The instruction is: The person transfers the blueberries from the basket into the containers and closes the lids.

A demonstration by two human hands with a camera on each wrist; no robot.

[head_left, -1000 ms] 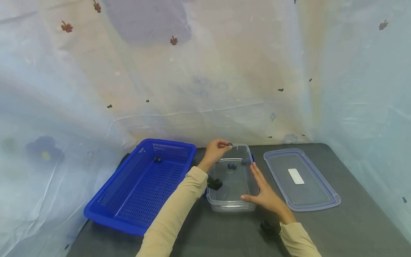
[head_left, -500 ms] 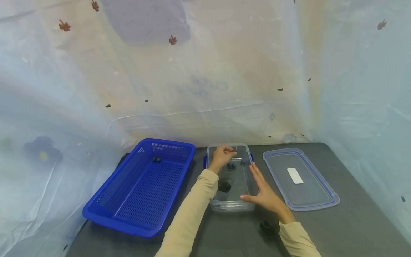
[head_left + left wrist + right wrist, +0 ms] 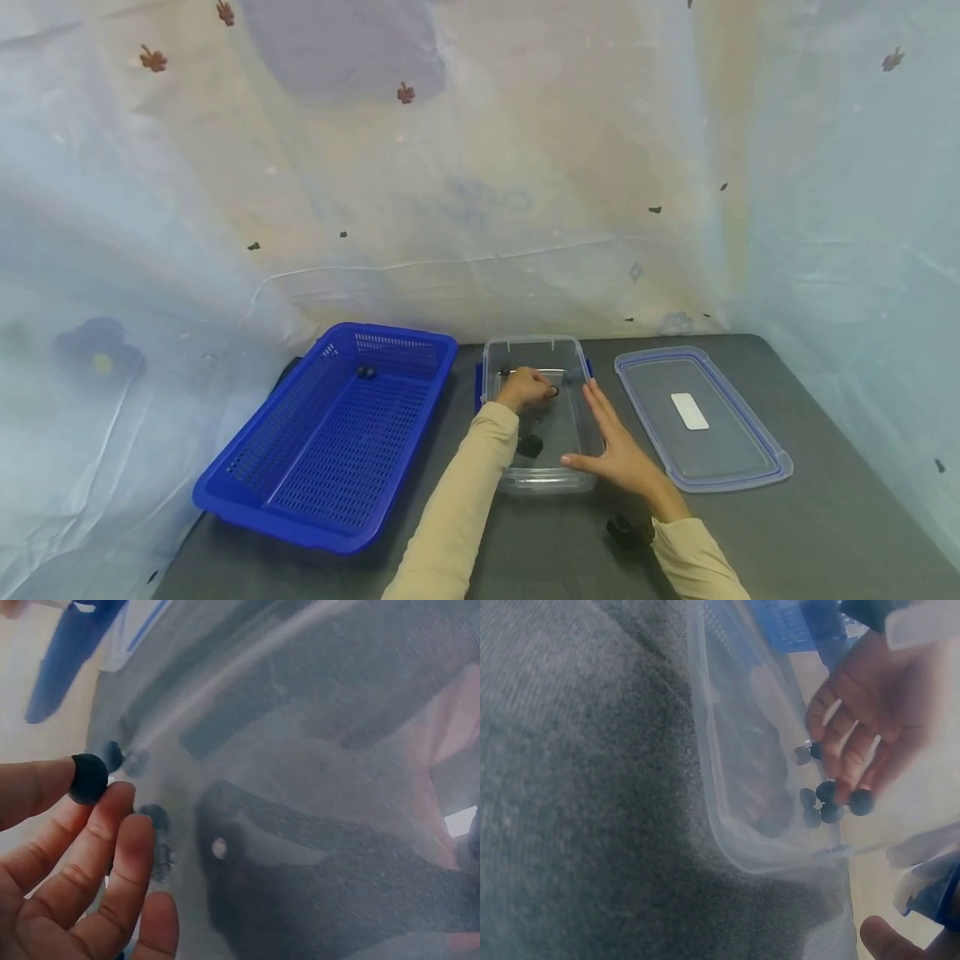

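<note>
A pale, translucent plastic sheet printed with flowers and leaves rose behind and around the dark grey tabletop. On the left of the tabletop lay the largest vessel, a rectangular blue plastic basket with perforated walls and floor. To its right stood a clear rectangular plastic box, uncovered, with blue clips at its sides, and beyond that lay a flat clear plastic lid with a blue-edged seal. A person's arms in cream sleeves reached in from the near edge. The right hand rested against the right side of the box, fingers extended and thumb spread toward its near end, gripping nothing. The left hand was down inside the box, its thumb and fingertips pinching a small round dark ball, the other fingers loosely bent. A small white rectangular label was on the lid. A few matching dark balls sat inside the box near that hand, their exact number unclear among reflections, and two more dark balls lay together toward the basket's far end.
</note>
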